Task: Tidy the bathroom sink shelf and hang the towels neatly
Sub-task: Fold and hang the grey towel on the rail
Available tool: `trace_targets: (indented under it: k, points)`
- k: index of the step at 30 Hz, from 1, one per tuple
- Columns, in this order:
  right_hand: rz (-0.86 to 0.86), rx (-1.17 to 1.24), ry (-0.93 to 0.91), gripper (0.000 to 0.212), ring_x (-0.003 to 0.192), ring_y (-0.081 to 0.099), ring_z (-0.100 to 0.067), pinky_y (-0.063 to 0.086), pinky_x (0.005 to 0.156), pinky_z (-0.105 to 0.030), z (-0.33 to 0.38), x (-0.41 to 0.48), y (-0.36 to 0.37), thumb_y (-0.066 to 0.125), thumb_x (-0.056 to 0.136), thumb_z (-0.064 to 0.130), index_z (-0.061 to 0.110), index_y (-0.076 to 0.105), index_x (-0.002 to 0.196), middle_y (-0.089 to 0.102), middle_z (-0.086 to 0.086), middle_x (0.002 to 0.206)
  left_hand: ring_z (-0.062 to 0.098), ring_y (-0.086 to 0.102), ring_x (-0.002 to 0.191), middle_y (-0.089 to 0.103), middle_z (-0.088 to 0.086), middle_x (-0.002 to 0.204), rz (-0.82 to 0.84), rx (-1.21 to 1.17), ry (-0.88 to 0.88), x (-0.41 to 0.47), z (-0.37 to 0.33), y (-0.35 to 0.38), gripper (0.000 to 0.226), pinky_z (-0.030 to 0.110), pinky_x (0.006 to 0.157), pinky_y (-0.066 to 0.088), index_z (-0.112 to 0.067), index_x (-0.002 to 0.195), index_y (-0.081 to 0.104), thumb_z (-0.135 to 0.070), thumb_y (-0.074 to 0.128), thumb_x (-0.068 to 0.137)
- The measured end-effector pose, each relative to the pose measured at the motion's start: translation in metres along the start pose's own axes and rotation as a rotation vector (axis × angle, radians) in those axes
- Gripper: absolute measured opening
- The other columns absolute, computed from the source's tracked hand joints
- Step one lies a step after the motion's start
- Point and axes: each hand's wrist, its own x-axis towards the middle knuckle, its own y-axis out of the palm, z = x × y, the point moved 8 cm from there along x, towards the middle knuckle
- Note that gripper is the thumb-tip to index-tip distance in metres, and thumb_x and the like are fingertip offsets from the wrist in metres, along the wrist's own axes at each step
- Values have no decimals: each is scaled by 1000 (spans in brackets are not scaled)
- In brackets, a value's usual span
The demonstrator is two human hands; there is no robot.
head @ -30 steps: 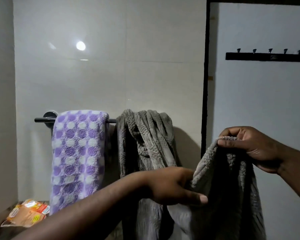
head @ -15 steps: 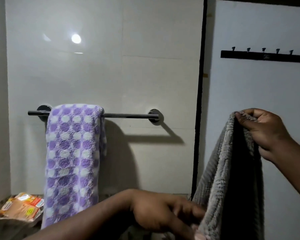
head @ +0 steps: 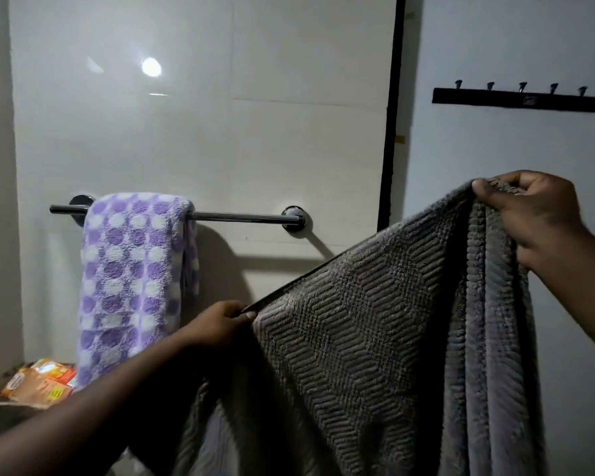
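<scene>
Grey towel [head: 375, 338] is soft, heavy, floppy. Left hand [head: 220, 321] and right hand [head: 533, 214] each pinch closed on its top edge; keep grip at corners.

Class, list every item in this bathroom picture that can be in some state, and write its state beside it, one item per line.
Grey towel: off the rail, held spread between both hands.
Purple dotted towel: draped over the left part of the rail.
Towel rail: right part bare.
Hook rack: nothing hanging on it.
Orange packet: lying on the shelf, bottom left.
Left hand: pinching the towel's edge.
Right hand: gripping the towel's upper corner.
</scene>
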Motion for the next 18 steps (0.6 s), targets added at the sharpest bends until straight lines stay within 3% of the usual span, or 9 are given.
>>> trace_targets:
  k: [2,4,8,10,11,14,18]
  points:
    - [-17,5,26,50,89,73,-30,59,83,-60,-5,6,-3,89,62,48,17,71,97,76,-15,101,11,47,63,53,-5,65,-185,172,45,-6,-8,-12,31,31,62,39,-10,77,61,-29,60,100]
    - [-40,21,52,55,84,72,-27,60,81,-58,-8,12,-8,88,57,53,17,71,96,77,-15,100,15,50,63,53,-6,65,-268,267,91,-13,-9,-18,34,39,63,45,-9,78,60,-37,61,98]
    - [-89,64,102,65,87,75,-31,60,80,-60,-35,34,-25,86,43,61,19,72,90,78,-9,92,26,69,82,66,-1,77,-430,541,33,-33,0,-41,19,40,69,51,-25,80,54,-31,63,96]
    - [-83,89,129,55,86,76,-33,60,79,-60,-40,31,-25,87,46,57,19,73,84,78,-10,91,31,70,89,73,10,90,-521,491,0,-39,6,-56,5,40,72,51,-18,94,65,-23,64,95]
    - [-72,108,137,47,85,75,-32,61,80,-58,-36,22,-21,88,54,52,18,72,81,78,-10,90,32,70,89,73,13,91,-550,419,-37,-39,11,-62,11,40,73,50,-12,97,68,-22,63,97]
    - [11,164,181,23,68,67,-24,60,77,-45,-32,-2,2,83,78,31,16,65,75,71,-10,80,27,67,82,72,17,85,-601,177,-96,-33,12,-77,32,42,76,51,-5,89,68,-34,59,98]
    - [291,156,189,18,57,58,-21,53,62,-32,-29,-41,60,79,82,16,16,62,75,63,-9,68,17,54,67,61,4,68,-570,61,27,-20,-58,-68,34,31,65,42,-7,75,63,-28,57,101]
